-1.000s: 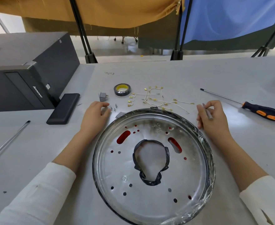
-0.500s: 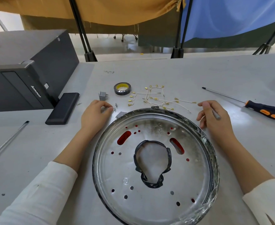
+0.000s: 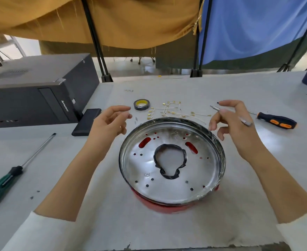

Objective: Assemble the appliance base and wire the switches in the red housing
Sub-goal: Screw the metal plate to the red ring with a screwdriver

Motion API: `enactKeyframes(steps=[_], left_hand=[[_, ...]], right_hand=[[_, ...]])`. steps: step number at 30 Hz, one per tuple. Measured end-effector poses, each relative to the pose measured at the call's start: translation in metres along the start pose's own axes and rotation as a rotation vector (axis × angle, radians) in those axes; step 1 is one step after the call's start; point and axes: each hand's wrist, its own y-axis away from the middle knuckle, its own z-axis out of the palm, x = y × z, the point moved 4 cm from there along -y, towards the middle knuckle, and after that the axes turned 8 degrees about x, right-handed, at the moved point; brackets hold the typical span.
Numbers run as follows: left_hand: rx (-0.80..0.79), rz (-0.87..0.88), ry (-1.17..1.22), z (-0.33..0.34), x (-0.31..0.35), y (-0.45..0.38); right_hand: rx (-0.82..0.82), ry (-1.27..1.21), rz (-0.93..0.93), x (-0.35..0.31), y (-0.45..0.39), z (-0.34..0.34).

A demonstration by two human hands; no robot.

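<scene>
Metal pan (image 3: 167, 185), centre frame, sits in the red housing (image 3: 167, 208), holding only a black ring (image 3: 169, 161). Left hand (image 3: 108, 125) hovers released; right hand (image 3: 234, 122) grasps a thin tool (image 3: 246, 122).

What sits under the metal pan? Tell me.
The metal pan rests on a red housing; its rim shows at the near edge, and red shows through two slots. The pan covers the housing's interior.

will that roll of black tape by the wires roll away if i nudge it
Probably not: the black tape roll lies flat on its side on the table, so it should slide. It looks small and likely light. Set on edge, it could roll.
</scene>
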Motion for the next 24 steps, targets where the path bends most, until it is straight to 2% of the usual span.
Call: enactKeyframes(steps=[7, 12, 16, 24], left_hand=[[-0.148, 0.003, 0.081, 0.030, 0.035, 0.060], [-0.222, -0.092, 0.219, 0.044, 0.034, 0.089], [-0.218, -0.133, 0.314, 0.046, 0.034, 0.096], [-0.170, -0.137, 0.318, 0.048, 0.033, 0.093]], right_hand=[[-0.226, -0.203, -0.043, -0.047, 0.054, 0.042], [-0.242, -0.256, -0.059, -0.055, 0.074, 0.049], [-0.251, -0.260, -0.039, -0.053, 0.075, 0.052], [-0.284, -0.275, -0.013, -0.047, 0.069, 0.055]])
